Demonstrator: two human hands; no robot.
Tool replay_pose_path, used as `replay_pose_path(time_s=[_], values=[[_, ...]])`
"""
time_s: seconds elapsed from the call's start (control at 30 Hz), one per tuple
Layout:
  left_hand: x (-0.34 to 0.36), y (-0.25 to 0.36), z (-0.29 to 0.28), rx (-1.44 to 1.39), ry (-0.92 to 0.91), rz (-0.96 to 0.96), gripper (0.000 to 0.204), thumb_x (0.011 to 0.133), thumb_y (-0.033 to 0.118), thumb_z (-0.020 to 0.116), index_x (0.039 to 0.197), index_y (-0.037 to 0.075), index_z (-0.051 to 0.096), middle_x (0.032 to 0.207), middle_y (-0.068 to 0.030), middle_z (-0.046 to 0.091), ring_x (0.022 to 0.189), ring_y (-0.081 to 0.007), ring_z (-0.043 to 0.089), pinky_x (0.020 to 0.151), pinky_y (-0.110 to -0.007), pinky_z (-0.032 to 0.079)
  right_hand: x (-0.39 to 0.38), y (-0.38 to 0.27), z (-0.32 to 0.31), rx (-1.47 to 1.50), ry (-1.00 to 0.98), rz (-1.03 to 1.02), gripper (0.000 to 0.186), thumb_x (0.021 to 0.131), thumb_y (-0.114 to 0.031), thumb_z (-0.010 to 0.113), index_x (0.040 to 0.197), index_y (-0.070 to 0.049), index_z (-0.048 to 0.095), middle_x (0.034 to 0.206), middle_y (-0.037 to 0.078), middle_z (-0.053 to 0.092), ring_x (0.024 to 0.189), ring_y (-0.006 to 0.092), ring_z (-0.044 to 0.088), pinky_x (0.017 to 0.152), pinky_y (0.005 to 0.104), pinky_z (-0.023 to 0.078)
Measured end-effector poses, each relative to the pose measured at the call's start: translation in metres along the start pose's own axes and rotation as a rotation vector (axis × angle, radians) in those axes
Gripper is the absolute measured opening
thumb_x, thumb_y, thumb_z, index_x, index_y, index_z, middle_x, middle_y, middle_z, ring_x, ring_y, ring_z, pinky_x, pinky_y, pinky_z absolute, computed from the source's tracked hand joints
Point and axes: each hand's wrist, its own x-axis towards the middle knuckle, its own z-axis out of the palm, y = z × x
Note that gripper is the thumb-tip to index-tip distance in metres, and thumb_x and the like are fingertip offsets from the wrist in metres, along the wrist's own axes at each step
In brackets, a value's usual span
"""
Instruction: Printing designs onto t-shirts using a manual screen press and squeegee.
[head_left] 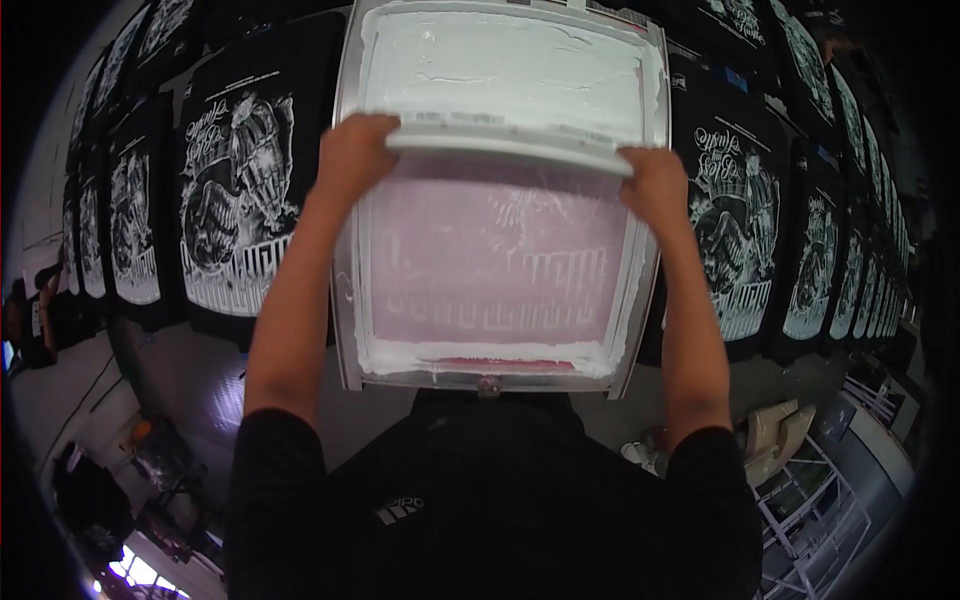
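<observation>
A wide squeegee (510,146) lies across a framed printing screen (344,320), a little blurred. My left hand (360,155) is closed round its left end, and my right hand (655,185) grips the right end. Beyond the squeegee, thick white ink (500,65) coats the far part of the screen. On my side of it the pinkish mesh (470,235) shows, with a pale stencil of bars and figures. More white ink is smeared along the screen's inner edges and near end. What lies beneath the screen is mostly hidden.
Black shirts with white prints stand in rows to the left (240,180) and right (735,200) of the screen. A metal rack (810,500) is at the lower right, beside brown packages (780,440). Another person's arm (45,310) shows at the far left.
</observation>
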Motion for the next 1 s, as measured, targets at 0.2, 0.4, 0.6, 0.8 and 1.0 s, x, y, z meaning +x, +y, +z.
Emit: replay_pose_path(time_s=[0.2,0.4,0.6,0.8,1.0], values=[[0.153,-0.034,0.003,0.139,-0.051,-0.013,0.041,0.077,0.04,0.073,0.109,0.015,0.072,0.091,-0.0176,0.07,0.087,-0.0354,0.067,0.08,-0.045,0.054,0.153,0.069,-0.001,-0.104,-0.091,0.059,0.044,0.071,-0.015,0.062,0.115,-0.014,0.068,0.103,0.017,0.069,0.095,0.0381,0.066,0.084,0.0448,0.054],[0.093,-0.018,-0.044,0.047,-0.08,0.026,0.036,0.066,0.038,0.08,0.086,0.009,0.074,0.086,-0.018,0.07,0.084,-0.0379,0.067,0.076,-0.047,0.053,0.088,0.036,-0.038,-0.004,-0.19,-0.049,0.035,0.075,-0.011,0.061,0.108,-0.008,0.07,0.097,0.019,0.069,0.087,0.0371,0.067,0.078,0.0443,0.053],[-0.21,0.079,-0.084,-0.215,-0.377,-0.047,0.037,0.059,0.007,0.079,0.093,0.007,0.067,0.095,-0.0104,0.067,0.092,-0.0308,0.062,0.083,-0.04,0.052,-0.187,-0.073,-0.083,0.284,-0.321,0.028,0.042,0.062,0.007,0.063,0.1,-0.008,0.071,0.088,0.013,0.066,0.089,0.0349,0.06,0.082,0.044,0.048],[-0.267,0.103,-0.066,-0.198,-0.233,-0.077,0.043,0.052,0.005,0.077,0.093,0.007,0.065,0.095,-0.0075,0.067,0.088,-0.0292,0.062,0.08,-0.039,0.052,-0.233,-0.099,-0.054,0.299,-0.422,0.093,0.038,0.061,-0.001,0.064,0.098,-0.008,0.068,0.092,0.01,0.069,0.091,0.031,0.062,0.097,0.0481,0.044],[-0.304,0.108,-0.046,-0.161,-0.103,0.001,0.048,0.046,0.003,0.072,0.094,0.007,0.066,0.094,-0.011,0.067,0.091,-0.0306,0.064,0.083,-0.04,0.053,-0.277,-0.114,-0.038,0.188,-0.305,0.074,0.052,0.05,-0.002,0.073,0.101,-0.01,0.066,0.1,0.006,0.067,0.099,0.0275,0.061,0.108,0.0518,0.038]])
